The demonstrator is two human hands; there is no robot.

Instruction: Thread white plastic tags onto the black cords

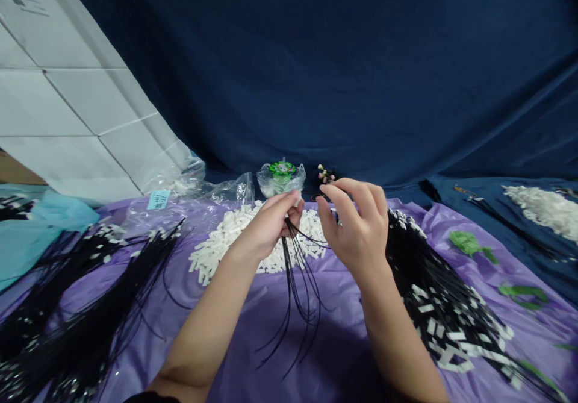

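Note:
In the head view my left hand [275, 219] is closed around a small bunch of thin black cords [293, 276]. Their loose ends hang down over the purple cloth. Something white shows at the fingertips, too small to make out. My right hand [354, 225] is raised just to the right, apart from the cords, its fingers bent and spread with nothing visible between them. Below and behind both hands lies a heap of small white strips [226, 234]. A thick bundle of black cords with white tabs [433, 288] lies beside my right forearm.
More black cord bundles [99, 306] lie on the purple cloth [180, 337] at left. Behind the heap are clear plastic bags [230, 192] and a green-topped container [282, 169]. A white pile [542, 210] sits far right. A dark blue curtain [338, 78] hangs behind.

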